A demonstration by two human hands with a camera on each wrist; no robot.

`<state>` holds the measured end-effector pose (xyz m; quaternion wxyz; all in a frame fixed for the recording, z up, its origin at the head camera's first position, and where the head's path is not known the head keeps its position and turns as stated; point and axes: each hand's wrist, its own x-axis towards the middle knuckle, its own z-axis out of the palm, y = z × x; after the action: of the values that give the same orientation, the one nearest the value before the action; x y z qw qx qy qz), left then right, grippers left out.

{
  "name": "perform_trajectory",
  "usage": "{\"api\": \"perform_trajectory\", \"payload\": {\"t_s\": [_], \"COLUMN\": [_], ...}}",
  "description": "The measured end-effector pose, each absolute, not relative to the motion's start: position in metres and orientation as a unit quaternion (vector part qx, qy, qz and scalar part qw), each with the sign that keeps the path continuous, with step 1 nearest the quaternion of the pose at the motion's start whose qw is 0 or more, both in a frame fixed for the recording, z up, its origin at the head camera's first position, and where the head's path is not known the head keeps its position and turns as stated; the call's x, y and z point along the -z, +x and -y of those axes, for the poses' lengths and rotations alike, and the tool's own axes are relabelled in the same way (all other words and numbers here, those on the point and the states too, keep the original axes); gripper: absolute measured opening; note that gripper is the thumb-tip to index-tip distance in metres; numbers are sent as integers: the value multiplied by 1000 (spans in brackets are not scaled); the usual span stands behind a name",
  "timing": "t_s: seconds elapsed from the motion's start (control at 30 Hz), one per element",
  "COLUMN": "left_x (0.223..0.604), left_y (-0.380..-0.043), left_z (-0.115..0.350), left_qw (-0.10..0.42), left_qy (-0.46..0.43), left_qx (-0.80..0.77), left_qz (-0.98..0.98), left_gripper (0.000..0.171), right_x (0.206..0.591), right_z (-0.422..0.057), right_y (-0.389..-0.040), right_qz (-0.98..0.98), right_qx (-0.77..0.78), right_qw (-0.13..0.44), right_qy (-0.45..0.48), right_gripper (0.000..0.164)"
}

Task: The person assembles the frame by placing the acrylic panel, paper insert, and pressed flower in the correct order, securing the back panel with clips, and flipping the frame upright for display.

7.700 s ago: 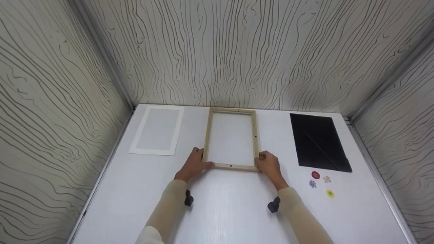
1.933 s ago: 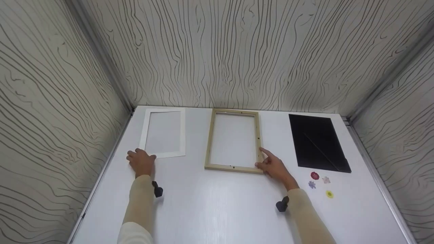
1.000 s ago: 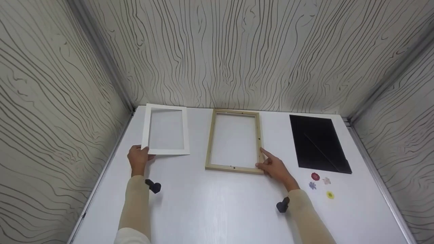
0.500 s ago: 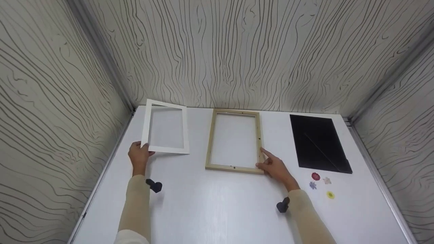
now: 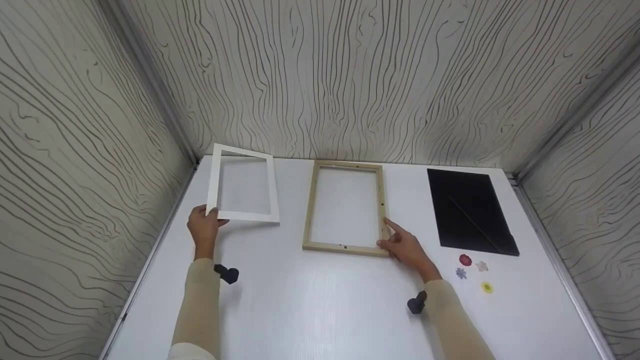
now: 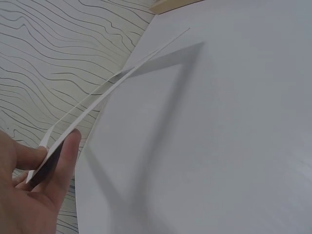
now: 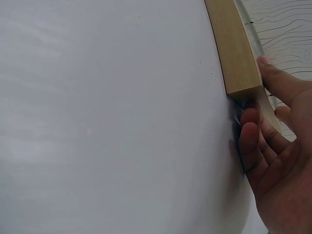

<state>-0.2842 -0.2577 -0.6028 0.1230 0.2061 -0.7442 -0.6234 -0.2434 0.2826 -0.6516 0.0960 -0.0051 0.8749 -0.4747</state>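
In the head view my left hand point(image 5: 204, 226) pinches the near left corner of a white rectangular picture mat point(image 5: 215, 175). The mat is tilted, held above the white table, and its shadow falls below it in the left wrist view, where the thumb lies on one face and fingers point(image 6: 68, 156) on the other. A light wooden picture frame point(image 5: 325, 247) lies flat at the table's middle. My right hand point(image 5: 407, 249) holds the frame's near right corner, index finger along its side; in the right wrist view, other fingers point(image 7: 249, 139) curl by the wooden corner point(image 7: 239, 63).
A black backing board point(image 5: 470, 210) with a thin diagonal strut lies at the right. Just in front of it are small flat flowers: a red one point(image 5: 465, 259), a blue one point(image 5: 461, 273), a pink one point(image 5: 481, 266) and a yellow one point(image 5: 487, 287). Patterned walls point(image 5: 340, 80) border the table.
My left hand left the wooden frame, reached to the mat on the left, took its near corner and lifted it, tilting it up. My right hand stays at the frame's corner.
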Motion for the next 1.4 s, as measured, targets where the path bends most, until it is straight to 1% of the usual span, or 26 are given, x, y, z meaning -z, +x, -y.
{"api": "perform_trajectory", "payload": {"t_s": [0.73, 1.4], "left_x": [588, 580], "left_y": [-277, -271], "left_z": [250, 238], "left_qw": [153, 158], "left_qy": [190, 181], "left_qx": [653, 668], "left_qz": [717, 704], "left_gripper": [43, 41], "right_x": [651, 654], "right_z": [-282, -284], "right_y": [-242, -243], "right_qz": [-877, -877], "right_qx": [472, 471], "right_qw": [95, 90], "right_qy": [-6, -11], "right_gripper": [80, 81]}}
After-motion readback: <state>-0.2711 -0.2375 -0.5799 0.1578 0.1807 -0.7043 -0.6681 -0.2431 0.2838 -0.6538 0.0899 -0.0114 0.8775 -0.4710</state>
